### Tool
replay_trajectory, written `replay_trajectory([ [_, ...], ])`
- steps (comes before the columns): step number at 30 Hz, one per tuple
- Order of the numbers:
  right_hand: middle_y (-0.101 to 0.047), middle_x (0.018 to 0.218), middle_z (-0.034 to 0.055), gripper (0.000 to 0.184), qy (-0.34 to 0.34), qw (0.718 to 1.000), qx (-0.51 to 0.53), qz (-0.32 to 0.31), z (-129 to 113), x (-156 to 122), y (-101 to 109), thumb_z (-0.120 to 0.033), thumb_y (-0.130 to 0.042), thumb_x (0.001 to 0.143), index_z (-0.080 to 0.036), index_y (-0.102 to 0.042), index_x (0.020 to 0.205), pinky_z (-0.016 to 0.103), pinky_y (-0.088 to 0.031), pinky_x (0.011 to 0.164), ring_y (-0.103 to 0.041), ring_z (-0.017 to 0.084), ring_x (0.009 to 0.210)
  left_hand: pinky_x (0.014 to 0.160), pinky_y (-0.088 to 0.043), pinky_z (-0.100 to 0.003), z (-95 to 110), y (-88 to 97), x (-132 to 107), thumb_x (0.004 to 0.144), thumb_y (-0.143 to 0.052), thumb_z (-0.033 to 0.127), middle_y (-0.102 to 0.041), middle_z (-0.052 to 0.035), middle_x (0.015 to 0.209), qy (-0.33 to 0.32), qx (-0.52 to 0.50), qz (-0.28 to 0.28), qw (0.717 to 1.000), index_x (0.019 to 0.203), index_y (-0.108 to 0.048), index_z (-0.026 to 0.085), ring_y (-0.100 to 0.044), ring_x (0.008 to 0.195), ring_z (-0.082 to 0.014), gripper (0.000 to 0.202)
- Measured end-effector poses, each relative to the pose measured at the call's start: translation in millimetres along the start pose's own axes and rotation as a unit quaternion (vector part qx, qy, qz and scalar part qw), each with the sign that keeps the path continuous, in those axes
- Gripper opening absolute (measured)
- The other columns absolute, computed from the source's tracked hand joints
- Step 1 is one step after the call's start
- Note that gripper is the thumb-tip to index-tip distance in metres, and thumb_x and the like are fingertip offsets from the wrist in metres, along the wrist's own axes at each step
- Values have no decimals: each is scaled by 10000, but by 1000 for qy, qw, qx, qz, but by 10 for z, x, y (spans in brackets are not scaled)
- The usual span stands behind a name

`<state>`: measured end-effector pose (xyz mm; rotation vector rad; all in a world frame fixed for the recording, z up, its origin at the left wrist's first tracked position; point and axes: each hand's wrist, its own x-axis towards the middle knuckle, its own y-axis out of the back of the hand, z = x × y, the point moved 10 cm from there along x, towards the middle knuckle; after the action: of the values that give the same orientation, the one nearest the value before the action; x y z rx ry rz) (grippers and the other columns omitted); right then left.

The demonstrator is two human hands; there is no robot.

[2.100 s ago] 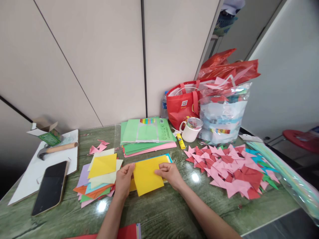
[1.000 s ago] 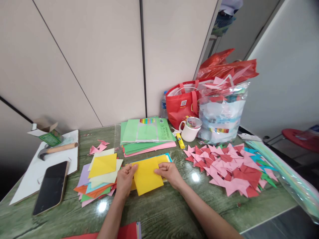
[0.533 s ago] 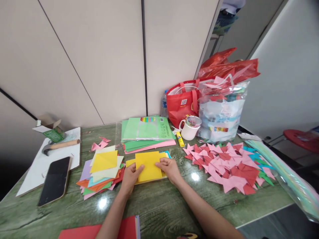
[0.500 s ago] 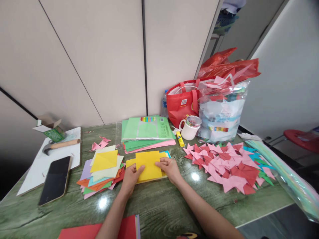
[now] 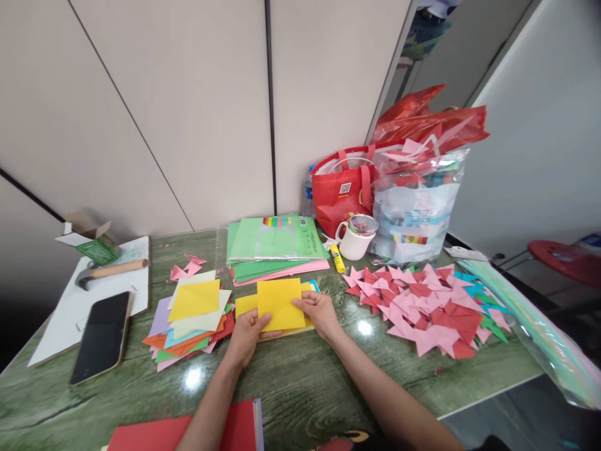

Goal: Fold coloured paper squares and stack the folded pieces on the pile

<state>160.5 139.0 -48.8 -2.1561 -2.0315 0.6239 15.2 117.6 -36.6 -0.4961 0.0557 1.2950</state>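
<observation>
A square sheet of yellow paper (image 5: 280,302) is held up between my two hands. My left hand (image 5: 248,331) pinches its lower left corner, thumb in front and fingers behind. My right hand (image 5: 320,311) grips its right edge between thumb and fingers. Behind and under it lies a stack of coloured paper (image 5: 245,305), yellow on top, with a bit of blue showing at the right. Left of my hands sits a loose pile of square papers (image 5: 194,302) in yellow, cream, orange, green and red.
Folded pink and red paper pieces (image 5: 427,307) spread at the right. Packs of green paper (image 5: 267,241), a glue stick (image 5: 337,259), a white mug (image 5: 354,243) and bags (image 5: 416,216) stand behind. A phone (image 5: 101,338) and hammer (image 5: 113,271) lie left; red paper (image 5: 239,429) lies in front.
My left hand's fingers now extend further behind the yellow sheet's lower edge, and the sheet is raised slightly. My right hand stays on the right edge. The view has shifted slightly.
</observation>
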Motion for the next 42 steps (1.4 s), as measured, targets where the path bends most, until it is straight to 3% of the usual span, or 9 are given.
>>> replay_trajectory([
  [16,-612,499,-24,360,5,999,-38,-3,-64,-11,-10,-430,-742,448,-153,-583,614,209,-394,426,-529,110,438,663,-527,-363,-37,89,17,604,-685,284,-686,-85,924,-2,11,34,999,950,-615,131,-621,861,-251,385],
  [31,-657,583,13,406,6,999,-49,-19,-70,4,-12,-458,-737,458,-153,-615,696,245,-441,478,-597,167,533,634,-542,-351,-43,87,13,605,-687,301,-657,-87,1008,1,8,49,999,946,-614,145,-623,866,-253,382],
  [37,-669,650,8,391,2,996,-50,-73,-101,-33,-137,-443,-673,588,-173,-580,855,232,-455,489,-612,150,548,645,-542,-358,-11,119,10,602,-692,256,-671,-84,976,-4,7,63,998,920,-624,144,-625,863,-255,344],
  [42,-682,705,19,584,-56,988,-50,-131,-29,-106,-248,-361,-767,454,-173,-544,959,301,-510,544,-636,184,586,663,-539,-366,20,155,1,577,-703,210,-689,-65,922,-15,4,76,997,902,-630,150,-625,862,-258,338],
])
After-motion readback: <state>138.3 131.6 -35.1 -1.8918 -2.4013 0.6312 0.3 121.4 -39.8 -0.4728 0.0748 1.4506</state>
